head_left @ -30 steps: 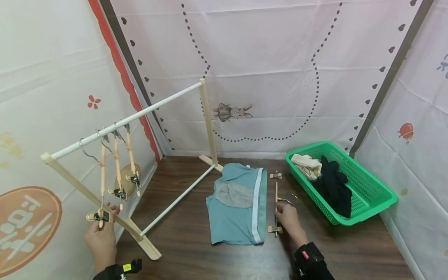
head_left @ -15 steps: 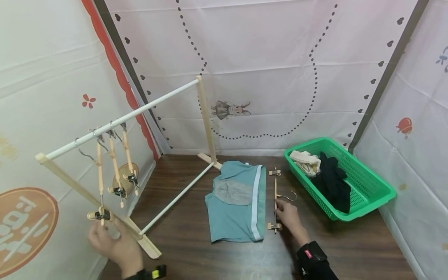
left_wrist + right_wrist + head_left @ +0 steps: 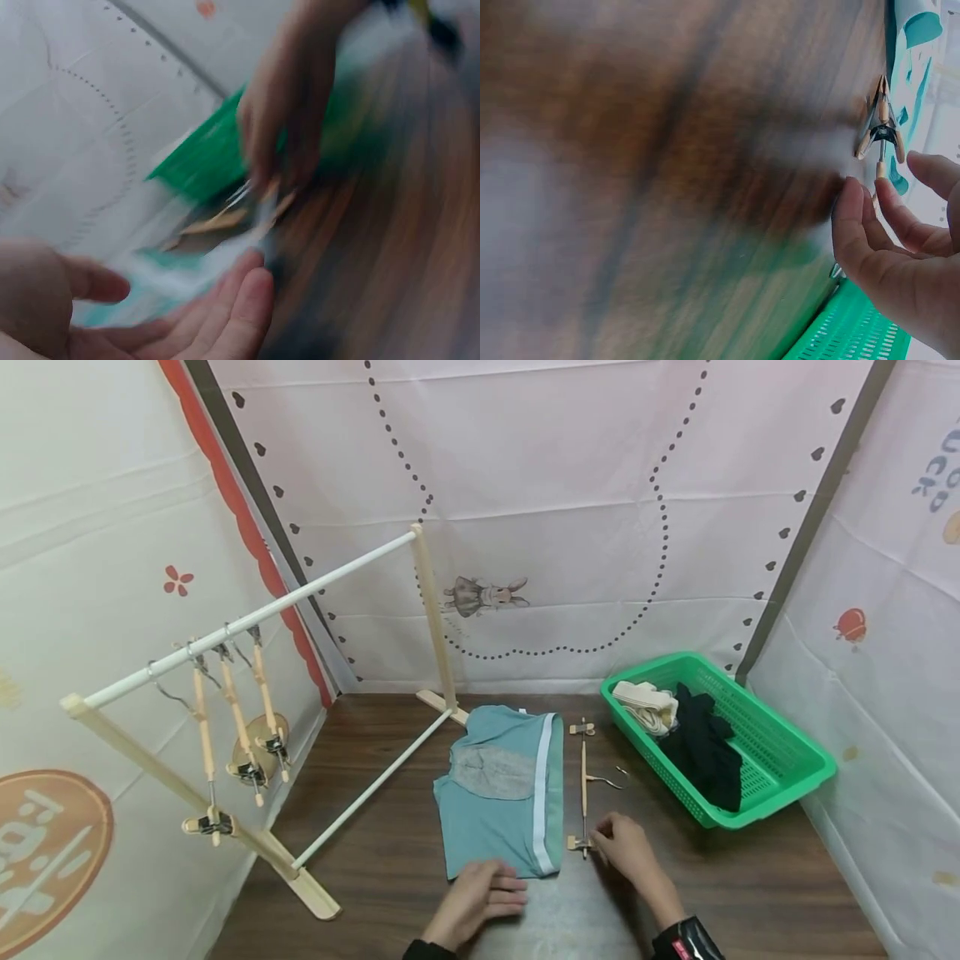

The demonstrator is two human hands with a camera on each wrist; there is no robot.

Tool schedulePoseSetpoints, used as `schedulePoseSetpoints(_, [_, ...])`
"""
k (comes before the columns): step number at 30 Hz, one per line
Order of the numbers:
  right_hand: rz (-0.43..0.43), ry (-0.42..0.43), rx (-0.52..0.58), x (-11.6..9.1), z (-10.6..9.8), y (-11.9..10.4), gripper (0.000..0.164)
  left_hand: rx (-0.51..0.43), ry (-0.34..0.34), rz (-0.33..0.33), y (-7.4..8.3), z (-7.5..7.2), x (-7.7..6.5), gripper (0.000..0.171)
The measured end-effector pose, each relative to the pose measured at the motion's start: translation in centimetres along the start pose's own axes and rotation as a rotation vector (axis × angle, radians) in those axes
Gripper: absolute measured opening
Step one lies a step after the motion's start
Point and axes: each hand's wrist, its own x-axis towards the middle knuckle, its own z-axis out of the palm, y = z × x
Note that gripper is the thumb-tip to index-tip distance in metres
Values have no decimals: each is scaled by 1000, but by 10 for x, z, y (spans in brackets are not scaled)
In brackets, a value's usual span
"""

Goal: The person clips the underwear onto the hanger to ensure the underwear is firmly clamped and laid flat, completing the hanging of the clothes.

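My right hand point(image 3: 621, 850) is at the lower clip point(image 3: 881, 135) of a wooden clip hanger point(image 3: 584, 777), its fingers loosely bent and apart with nothing between them. This hanger lies on the dark wooden table, its metal hook pointing right. To its left, a teal garment point(image 3: 487, 827) with a white band and a grey patch is spread flat. Over the garment's near edge is my left hand point(image 3: 480, 900), its fingers extended and holding nothing. The left wrist view is blurred, but the left thumb and fingers point(image 3: 244, 307) show spread apart.
On the left stands a rack with a white rail point(image 3: 322, 581) and wooden legs; several clip hangers point(image 3: 238, 722) hang from it. A green basket point(image 3: 787, 752) at the right contains a cream cloth point(image 3: 647, 702) and a black cloth point(image 3: 701, 752). Printed fabric walls surround the table.
My left hand has left the hanging clip hanger at the rack and come right to the garment's near edge. My right hand has let go of the lying hanger's bar and slid nearer to its lower clip.
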Motion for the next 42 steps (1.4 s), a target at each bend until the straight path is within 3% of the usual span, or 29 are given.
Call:
schedulePoseSetpoints(2, [12, -5, -10, -5, 1, 1, 15, -126, -128, -160, -8, 11, 9, 55])
schedulePoseSetpoints(4, [12, 0, -21, -8, 2, 2, 15, -259, -195, -246, -14, 20, 18, 64])
schedulePoseSetpoints(6, [6, 15, -21, -10, 4, 4, 14, -380, -239, -305, -18, 26, 26, 71])
schedulePoseSetpoints(10, [-9, 29, 15, -12, 5, 5, 12, -528, -236, -352, -22, 34, 40, 75])
schedulePoseSetpoints(15, [66, 37, 197, -13, 2, 3, 12, -551, -110, -307, -24, 46, 51, 62])
schedulePoseSetpoints(21, [253, -55, 679, -13, 0, -4, 22, -492, 58, -215, -25, 54, 50, 50])
schedulePoseSetpoints(26, [371, -95, 898, -9, 1, -5, 29, -444, 69, -143, -21, 57, 50, 49])
schedulePoseSetpoints(33, [474, -107, 1174, -5, 7, 0, 61, -394, 89, -131, -21, 60, 61, 63])
schedulePoseSetpoints(38, [512, -128, 1218, -5, 11, 1, 48, -281, 169, -56, -23, 63, 68, 53])
schedulePoseSetpoints(42, [528, -130, 1178, -3, 10, -1, 33, -291, 253, -12, -19, 67, 72, 50])
